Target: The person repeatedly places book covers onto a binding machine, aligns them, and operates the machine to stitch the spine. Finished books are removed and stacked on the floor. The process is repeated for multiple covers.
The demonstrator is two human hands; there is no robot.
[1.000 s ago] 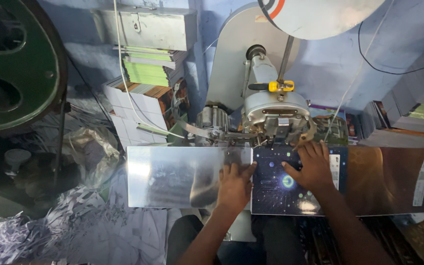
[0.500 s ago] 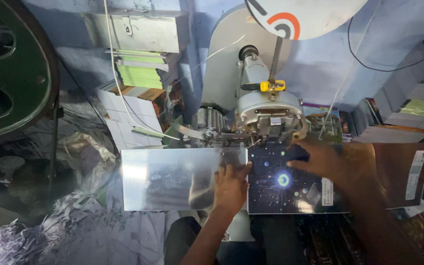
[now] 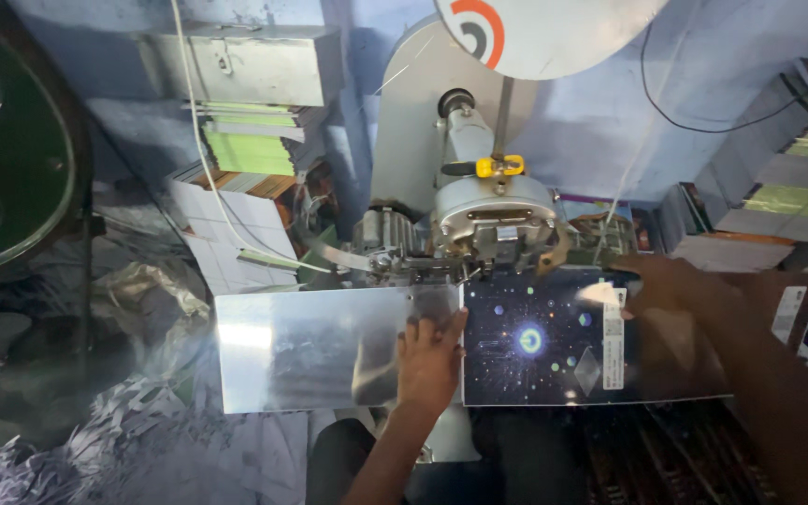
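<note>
Our left hand (image 3: 430,360) lies flat, fingers (image 3: 441,329) together and pressed down on the left edge of the dark cover (image 3: 554,341), likely to pin it square against the shiny metal plate (image 3: 315,346) it rests on. Our right hand (image 3: 675,299) sits on the cover's right part, blurred, so we cannot tell how its fingers lie or whether they grip. The cover is flat on the plate, just under the head of the grey machine (image 3: 488,220), its top edge tucked beneath the head, probably lined up there for the machine to work on that edge. The cover is dark blue with a bright ring and scattered dots, plus a narrow white upright label (image 3: 613,327) near its right side. Further out: a yellow clip (image 3: 499,166) on the machine's post, a white round disc (image 3: 554,28) with a red arc overhead, green-edged book stacks (image 3: 250,150) at back left, more stacks (image 3: 778,206) at right, and paper trimmings (image 3: 77,430) at lower left.
</note>
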